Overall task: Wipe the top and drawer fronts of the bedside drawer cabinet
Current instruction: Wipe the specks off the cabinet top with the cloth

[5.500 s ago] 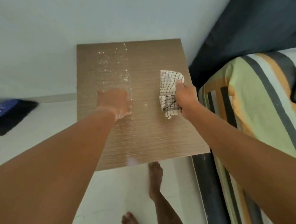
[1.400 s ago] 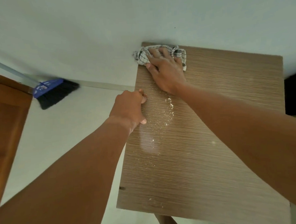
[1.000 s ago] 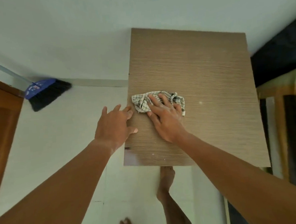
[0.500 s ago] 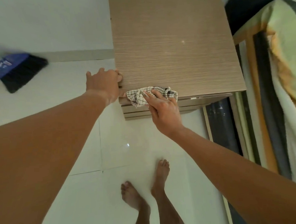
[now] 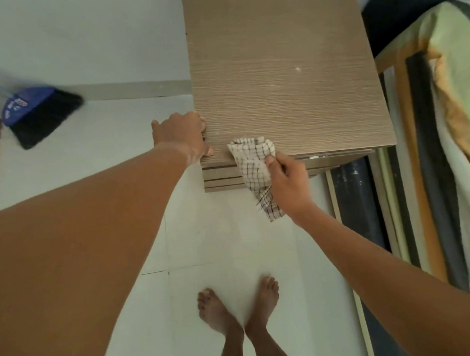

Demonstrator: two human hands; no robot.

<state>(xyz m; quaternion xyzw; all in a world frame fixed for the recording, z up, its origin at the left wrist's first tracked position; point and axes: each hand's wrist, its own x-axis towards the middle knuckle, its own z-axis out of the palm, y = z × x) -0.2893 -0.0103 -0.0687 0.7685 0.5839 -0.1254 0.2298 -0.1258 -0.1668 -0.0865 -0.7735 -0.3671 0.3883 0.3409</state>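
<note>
Cabinet (image 5: 282, 65) front edge under checked cloth (image 5: 255, 163), pinched by right hand (image 5: 289, 185); left hand (image 5: 180, 135) gripping corner at nine o'clock; broom (image 5: 34, 113) label unreadable.

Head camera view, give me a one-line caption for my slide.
Right hand draws a checked cloth over the cabinet front edge while the left hand grips its corner.

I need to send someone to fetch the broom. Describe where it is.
From the wooden cabinet, look left along the pale wall. The broom leans there, head on the white floor: blue head, black bristles, nothing else beside it.
</note>
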